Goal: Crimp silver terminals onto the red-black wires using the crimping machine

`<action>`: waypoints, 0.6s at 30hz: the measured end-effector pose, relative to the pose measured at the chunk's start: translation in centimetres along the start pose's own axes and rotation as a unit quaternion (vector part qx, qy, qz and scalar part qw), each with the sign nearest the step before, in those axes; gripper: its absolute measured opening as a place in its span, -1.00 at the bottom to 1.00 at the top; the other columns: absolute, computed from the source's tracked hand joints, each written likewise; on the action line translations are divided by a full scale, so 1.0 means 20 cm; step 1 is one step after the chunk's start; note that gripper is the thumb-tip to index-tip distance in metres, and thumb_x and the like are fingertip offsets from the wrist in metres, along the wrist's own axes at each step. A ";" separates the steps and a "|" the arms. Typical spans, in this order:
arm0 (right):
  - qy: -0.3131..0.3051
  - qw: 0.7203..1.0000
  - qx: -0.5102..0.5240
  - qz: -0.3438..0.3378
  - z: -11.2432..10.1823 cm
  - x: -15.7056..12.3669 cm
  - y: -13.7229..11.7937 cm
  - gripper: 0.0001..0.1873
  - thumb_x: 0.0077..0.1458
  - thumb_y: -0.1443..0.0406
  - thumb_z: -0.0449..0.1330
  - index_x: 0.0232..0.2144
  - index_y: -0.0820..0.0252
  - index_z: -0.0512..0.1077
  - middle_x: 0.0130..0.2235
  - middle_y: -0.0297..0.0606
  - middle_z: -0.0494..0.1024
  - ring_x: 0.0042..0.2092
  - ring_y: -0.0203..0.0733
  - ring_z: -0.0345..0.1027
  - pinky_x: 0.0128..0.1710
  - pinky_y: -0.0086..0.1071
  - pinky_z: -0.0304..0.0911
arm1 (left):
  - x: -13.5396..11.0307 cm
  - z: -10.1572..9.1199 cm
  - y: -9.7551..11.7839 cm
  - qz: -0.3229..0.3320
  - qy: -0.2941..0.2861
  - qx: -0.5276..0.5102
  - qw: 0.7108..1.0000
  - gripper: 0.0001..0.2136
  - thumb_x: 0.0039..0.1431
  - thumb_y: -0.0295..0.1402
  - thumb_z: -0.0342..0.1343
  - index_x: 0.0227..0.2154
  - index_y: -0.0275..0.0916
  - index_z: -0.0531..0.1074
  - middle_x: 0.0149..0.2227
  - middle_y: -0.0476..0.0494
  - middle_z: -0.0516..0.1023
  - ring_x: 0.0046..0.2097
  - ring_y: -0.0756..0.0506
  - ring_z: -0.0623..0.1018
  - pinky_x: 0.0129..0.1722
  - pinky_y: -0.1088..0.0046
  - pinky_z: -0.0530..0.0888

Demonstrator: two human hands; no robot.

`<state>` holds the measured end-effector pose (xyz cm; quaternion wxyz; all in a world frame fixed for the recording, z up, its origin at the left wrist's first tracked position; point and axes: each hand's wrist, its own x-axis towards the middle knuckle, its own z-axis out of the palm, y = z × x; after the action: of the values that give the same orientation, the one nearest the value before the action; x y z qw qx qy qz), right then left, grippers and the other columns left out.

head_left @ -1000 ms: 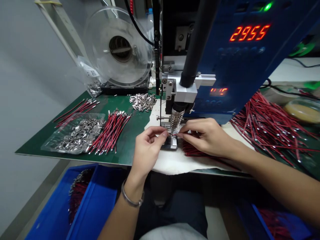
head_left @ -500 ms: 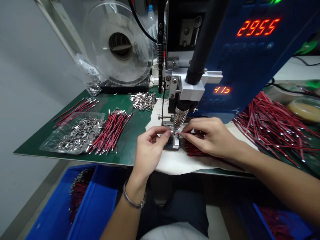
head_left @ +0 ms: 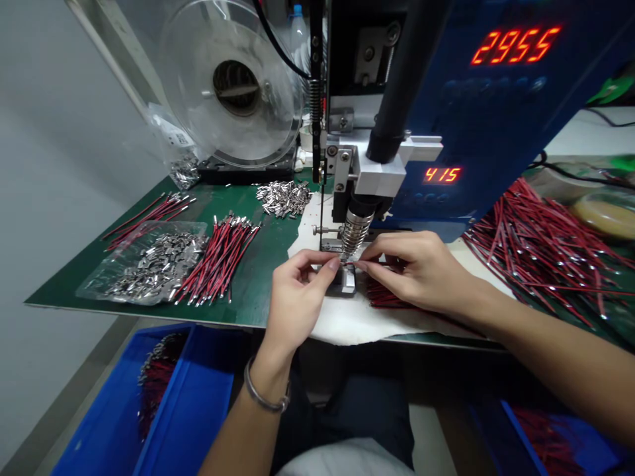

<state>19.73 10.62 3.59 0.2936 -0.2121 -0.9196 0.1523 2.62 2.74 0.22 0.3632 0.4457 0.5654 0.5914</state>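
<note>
Under the spring-wrapped tip (head_left: 354, 231) of a bench soldering machine, both my hands meet at a small metal block (head_left: 348, 280). My left hand (head_left: 297, 291) is closed, thumb and forefinger pinching what looks like a small metal connector, mostly hidden by the fingertips. From the other side, my right hand (head_left: 411, 268) pinches a thin red wire (head_left: 350, 264), its end at the tip. Beneath the right hand lies a bundle of red and black wires (head_left: 384, 295), partly covered by the fingers. White paper (head_left: 342, 327) is spread under the work.
Loose metal connectors (head_left: 282, 198) lie behind left, with more in a clear plastic tray (head_left: 94, 287). Red wires with metal ends (head_left: 218, 261) are stacked beside it. A large wire heap (head_left: 540, 244) sits right. The blue machine housing (head_left: 446, 132) and a clear reel (head_left: 183, 86) rise behind. Blue bins (head_left: 193, 390) stand below.
Both hands keep nearly the same pinch at the tip. The view has shifted slightly. The lower red display now reads 415 clearly, where its digits were broken before.
</note>
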 end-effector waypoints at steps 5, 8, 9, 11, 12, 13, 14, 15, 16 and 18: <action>0.005 1.000 0.001 0.017 0.00 0.00 -0.01 -0.89 0.11 0.35 0.17 -0.43 0.22 0.48 -0.46 -0.31 0.54 -0.47 -0.34 0.34 -0.47 -0.46 0.18 | 0.00 0.00 0.00 0.000 0.009 0.010 1.000 -0.86 0.03 -0.28 0.24 -0.38 -0.24 0.56 -0.42 -0.09 0.56 -0.42 0.00 0.44 -0.47 0.51 0.32; 0.004 1.000 0.000 0.028 0.00 0.00 -0.01 -0.89 0.11 0.35 0.17 -0.43 0.22 0.48 -0.46 -0.31 0.54 -0.47 -0.33 0.35 -0.46 -0.45 0.20 | 0.00 0.00 0.01 -0.001 0.014 0.013 1.000 -0.86 0.02 -0.28 0.25 -0.39 -0.24 0.56 -0.44 -0.07 0.54 -0.44 0.01 0.41 -0.49 0.52 0.29; 0.003 0.999 -0.001 0.032 0.00 0.00 -0.02 -0.89 0.11 0.36 0.17 -0.43 0.22 0.48 -0.46 -0.31 0.54 -0.46 -0.33 0.35 -0.45 -0.45 0.20 | 0.00 0.00 0.01 -0.001 0.016 0.015 1.000 -0.86 0.02 -0.28 0.25 -0.39 -0.24 0.56 -0.46 -0.07 0.54 -0.45 0.01 0.40 -0.50 0.52 0.28; 0.006 0.999 -0.002 0.038 0.00 -0.01 -0.02 -0.90 0.11 0.36 0.17 -0.43 0.23 0.48 -0.46 -0.30 0.55 -0.46 -0.33 0.36 -0.44 -0.45 0.21 | 0.00 0.00 0.01 -0.001 0.018 0.019 1.000 -0.86 0.02 -0.28 0.25 -0.40 -0.23 0.57 -0.48 -0.05 0.52 -0.47 0.03 0.37 -0.51 0.52 0.26; 0.007 0.999 -0.003 0.043 0.00 -0.01 -0.03 -0.90 0.11 0.36 0.17 -0.43 0.23 0.47 -0.46 -0.30 0.55 -0.46 -0.33 0.36 -0.44 -0.45 0.21 | 0.00 0.00 0.02 0.000 0.018 0.021 1.000 -0.86 0.01 -0.28 0.26 -0.40 -0.23 0.57 -0.49 -0.05 0.52 -0.48 0.03 0.36 -0.52 0.52 0.26; 0.009 0.999 -0.003 0.047 0.01 -0.01 -0.03 -0.90 0.11 0.35 0.17 -0.44 0.22 0.47 -0.47 -0.31 0.55 -0.47 -0.33 0.36 -0.45 -0.45 0.21 | 0.00 0.00 0.02 0.000 0.019 0.022 1.000 -0.86 0.01 -0.28 0.26 -0.40 -0.23 0.57 -0.49 -0.04 0.51 -0.49 0.04 0.35 -0.52 0.53 0.25; 0.009 0.999 -0.004 0.053 0.01 -0.01 -0.03 -0.89 0.11 0.35 0.17 -0.44 0.22 0.47 -0.48 -0.31 0.55 -0.48 -0.33 0.36 -0.45 -0.44 0.21 | 0.00 0.00 0.01 0.001 0.019 0.021 1.000 -0.86 0.01 -0.28 0.26 -0.40 -0.23 0.57 -0.50 -0.04 0.51 -0.49 0.04 0.34 -0.52 0.53 0.25; 0.010 0.998 -0.003 0.059 0.01 -0.01 -0.03 -0.89 0.10 0.35 0.17 -0.45 0.21 0.46 -0.48 -0.31 0.55 -0.48 -0.32 0.36 -0.46 -0.44 0.21 | 0.00 0.00 0.01 0.001 0.018 0.019 1.000 -0.86 0.01 -0.28 0.26 -0.40 -0.23 0.57 -0.50 -0.03 0.50 -0.50 0.05 0.34 -0.52 0.53 0.25; 0.009 0.998 -0.002 0.065 0.01 -0.01 -0.04 -0.89 0.10 0.35 0.17 -0.46 0.21 0.46 -0.48 -0.31 0.56 -0.48 -0.32 0.37 -0.46 -0.44 0.21 | -0.01 0.00 0.01 0.002 0.019 0.018 1.000 -0.86 0.02 -0.27 0.26 -0.41 -0.22 0.57 -0.51 -0.03 0.49 -0.50 0.05 0.33 -0.52 0.53 0.24; 0.009 0.997 0.001 0.072 0.01 -0.01 -0.04 -0.89 0.09 0.35 0.18 -0.46 0.20 0.46 -0.48 -0.31 0.56 -0.48 -0.32 0.37 -0.47 -0.45 0.22 | -0.01 0.00 0.00 0.003 0.020 0.019 1.000 -0.86 0.02 -0.27 0.26 -0.41 -0.22 0.57 -0.52 -0.03 0.49 -0.50 0.05 0.33 -0.53 0.52 0.23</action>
<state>19.59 9.78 3.65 0.2907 -0.2790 -0.8990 0.1717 2.68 2.61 0.29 0.3420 0.4421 0.5823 0.5904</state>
